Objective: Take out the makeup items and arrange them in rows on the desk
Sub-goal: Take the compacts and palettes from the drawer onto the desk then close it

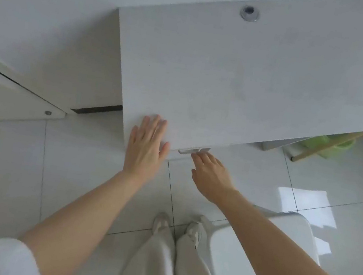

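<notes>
Right hand (211, 177) reaching for the pale flat drawer handle (189, 151) under the front edge of the light grey matte tabletop (244, 76).
Left hand (146, 148) lies flat on the tabletop corner, fingers straight, holding nothing. Right fingers (198, 157) extended, just short of the handle, no grip yet. Makeup items not visible, presumably inside the drawer. Risks: fingertips slipping off the shallow handle; a hard pull jolting the contents.

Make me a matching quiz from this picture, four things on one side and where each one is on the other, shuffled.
Things:
1. left hand
2. right hand
3. cable hole
4. white chair

Places:
A. far edge of the desk
B. on the floor, right of the feet
C. flat on the desk's near corner
D. fingertips at the drawer handle

Pairs: 1-C, 2-D, 3-A, 4-B
</notes>
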